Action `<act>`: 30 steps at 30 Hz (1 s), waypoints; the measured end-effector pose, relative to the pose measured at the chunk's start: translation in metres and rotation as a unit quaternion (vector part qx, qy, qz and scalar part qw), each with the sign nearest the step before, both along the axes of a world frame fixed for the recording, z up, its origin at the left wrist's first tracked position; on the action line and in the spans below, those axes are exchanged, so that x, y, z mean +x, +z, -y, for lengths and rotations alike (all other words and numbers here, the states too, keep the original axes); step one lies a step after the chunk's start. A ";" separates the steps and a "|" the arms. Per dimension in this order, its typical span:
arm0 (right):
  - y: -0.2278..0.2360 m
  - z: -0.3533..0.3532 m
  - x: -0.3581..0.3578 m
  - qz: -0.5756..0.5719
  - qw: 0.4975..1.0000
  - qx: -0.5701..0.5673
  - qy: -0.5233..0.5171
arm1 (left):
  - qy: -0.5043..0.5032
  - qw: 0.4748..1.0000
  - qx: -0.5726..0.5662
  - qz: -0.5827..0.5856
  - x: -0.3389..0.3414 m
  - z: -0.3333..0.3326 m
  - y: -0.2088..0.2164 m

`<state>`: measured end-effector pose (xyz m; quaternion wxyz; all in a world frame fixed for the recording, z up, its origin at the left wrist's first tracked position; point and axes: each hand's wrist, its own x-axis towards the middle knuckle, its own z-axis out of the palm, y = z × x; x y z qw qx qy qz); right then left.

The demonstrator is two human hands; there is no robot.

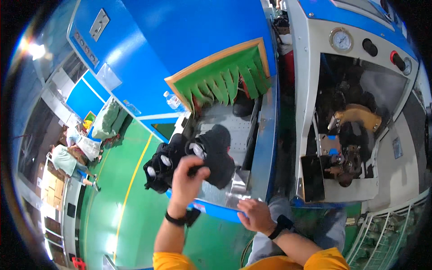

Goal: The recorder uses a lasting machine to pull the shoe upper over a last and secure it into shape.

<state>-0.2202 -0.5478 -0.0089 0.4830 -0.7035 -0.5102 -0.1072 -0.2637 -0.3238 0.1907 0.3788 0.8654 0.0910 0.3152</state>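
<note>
Gripping a black shoe (219, 155) by its edge, the left hand (188, 177) sits just below the middle of the frame, fingers curled tight around the dark material. That shoe lies on the metal table (240, 130), a shiny conveyor-like surface that runs up toward a tunnel mouth hung with green flap curtains (225, 81) framed in wood. More black shoes (164, 164) with white patches are bunched just left of the held one, at the table's left end and touching it. Another dark item, probably a further shoe, rests under the curtains in the upper middle, though shadow makes it hard to tell.

Lower and to the right, the right hand (255, 215) lies flat on the blue front edge of the table, fingers spread and grasping nothing. Both wrists wear black bands, and yellow sleeves show along the bottom edge.

Above the curtains, the big blue machine housing (180, 31) fills the upper middle of the frame, and a clear plastic bottle (172, 100) stands at its left side. At the right, a white and blue machine (310, 67) carries a round gauge (341, 40) and holds a tan shoe form (357, 116) in its open bay. Far left, people work beside a green floor (130, 202) marked with a yellow line.
</note>
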 end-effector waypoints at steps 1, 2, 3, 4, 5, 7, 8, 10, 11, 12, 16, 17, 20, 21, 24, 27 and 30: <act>-0.001 0.003 0.000 -0.059 0.998 0.012 0.025 | -0.030 0.997 0.057 0.047 -0.025 0.021 -0.004; 0.000 0.005 0.001 -0.118 0.992 0.021 0.048 | -0.051 0.995 0.059 0.064 -0.044 0.043 -0.013; 0.009 0.008 -0.005 -0.308 0.949 0.048 0.057 | -0.067 0.993 0.064 0.079 -0.065 0.065 -0.018; 0.033 0.014 -0.005 -0.501 0.843 0.122 0.156 | -0.077 0.989 0.122 0.023 -0.088 0.087 -0.021; 0.057 0.021 -0.008 -0.671 0.682 0.209 0.204 | -0.117 0.989 0.090 0.014 -0.099 0.105 -0.023; 0.073 0.039 -0.007 -0.740 0.486 0.318 0.339 | -0.209 0.972 0.103 0.016 -0.107 0.138 -0.020; 0.066 0.049 -0.012 -0.749 0.511 0.275 0.320 | -0.251 0.963 0.096 0.016 -0.111 0.148 -0.020; 0.058 0.069 -0.016 -0.754 0.566 0.194 0.271 | -0.260 0.965 -0.001 0.015 -0.116 0.154 -0.021; 0.074 0.075 -0.025 -0.773 0.541 0.204 0.260 | -0.261 0.964 -0.045 0.010 -0.121 0.157 -0.018; 0.079 0.078 -0.027 -0.779 0.531 0.198 0.268 | -0.227 0.973 -0.037 0.022 -0.128 0.152 -0.021; 0.099 0.099 -0.041 -0.829 0.446 0.197 0.273 | 0.017 0.999 0.044 0.022 -0.126 0.156 -0.025; 0.099 0.103 -0.037 -0.834 0.423 0.208 0.287 | -0.001 0.999 0.039 -0.006 -0.118 0.157 -0.023; 0.100 0.109 -0.039 -0.839 0.423 0.204 0.275 | -0.050 0.995 -0.043 -0.074 -0.104 0.154 -0.031; 0.104 0.111 -0.045 -0.843 0.424 0.193 0.269 | -0.061 0.988 -0.104 -0.101 -0.104 0.156 -0.033; 0.113 0.116 -0.053 -0.849 0.440 0.169 0.240 | -0.021 0.974 -0.172 -0.144 -0.098 0.167 -0.024; 0.111 0.116 -0.054 -0.858 0.417 0.167 0.248 | 0.026 0.949 -0.244 -0.195 -0.098 0.164 -0.013; 0.117 0.114 -0.057 -0.882 0.370 0.149 0.250 | 0.011 0.930 -0.288 -0.230 -0.101 0.149 -0.004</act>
